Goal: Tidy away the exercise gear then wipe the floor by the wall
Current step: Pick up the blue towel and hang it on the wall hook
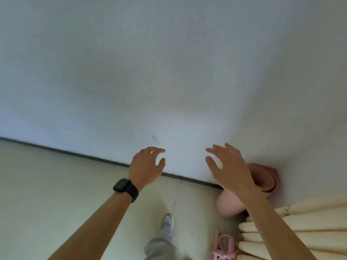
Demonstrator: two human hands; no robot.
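My left hand point(146, 166) and right hand point(228, 166), fingers spread and empty, hover before the wall point(169, 72); rolled mat point(266, 177) far right.

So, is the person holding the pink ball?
No, both the left hand and right hand are empty, and the pink ball sits on the floor.

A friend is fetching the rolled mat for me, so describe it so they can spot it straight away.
Follow the white wall right to where the cream curtain begins. The rolled mat sits there against the wall, just beyond the pale pink ball. It is the darker, dusty-pink cylinder, whereas the ball is round and lighter.
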